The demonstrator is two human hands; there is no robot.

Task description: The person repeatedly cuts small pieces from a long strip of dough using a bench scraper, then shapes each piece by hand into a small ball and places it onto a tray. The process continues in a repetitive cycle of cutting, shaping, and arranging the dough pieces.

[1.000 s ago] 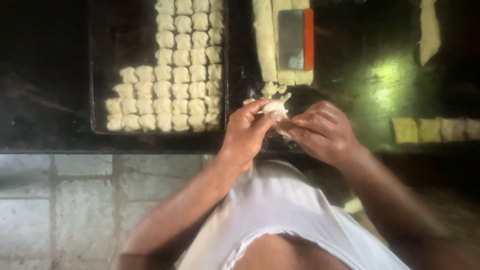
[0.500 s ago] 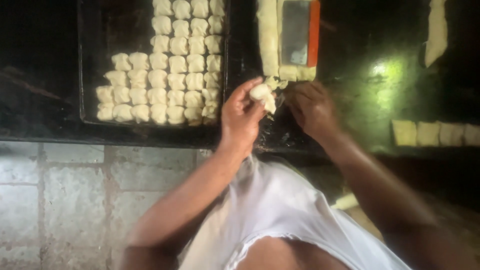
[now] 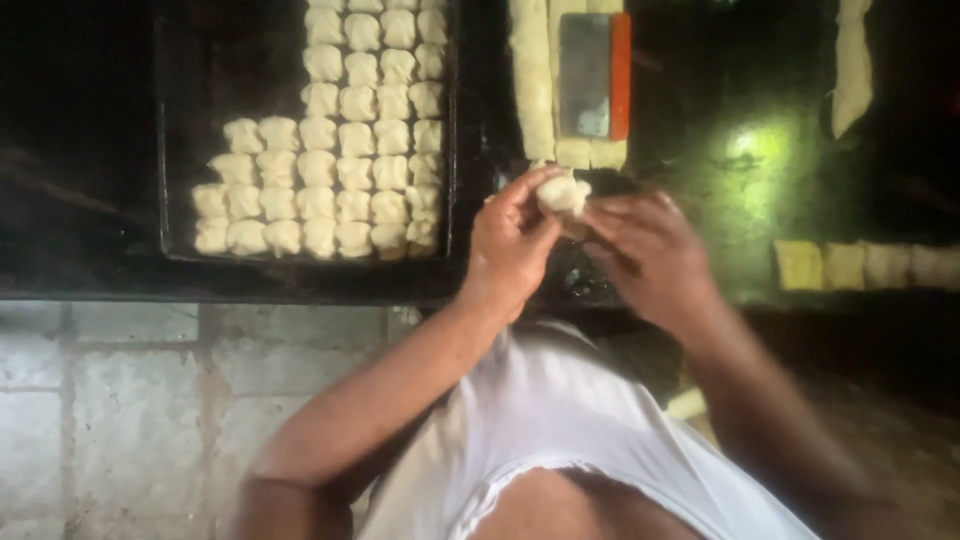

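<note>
Both hands are up over the near edge of the dark counter, working one dough piece. Left hand has it pinched between thumb and fingertips, so it's closed on the dough. Right hand meets it from the other side, fingertips touching the piece, and looks to be pinching too, though motion blur hides the exact finger positions. The dough is a pale, roughly folded lump, held in the air just in front of the near end of the dough strips, not resting on anything. Left of the hands is a dark tray with folded pieces packed in rows, filling its right and near parts; the far-left part of the tray floor is bare. Behind the hands, a scraper with a metal blade and orange handle lies between and on the long strips. Far right: another strip runs away from the camera, and a row of cut squares sits near the counter edge, well apart from the hands. A white shirt fills the bottom centre, with a tiled floor at bottom left.
</note>
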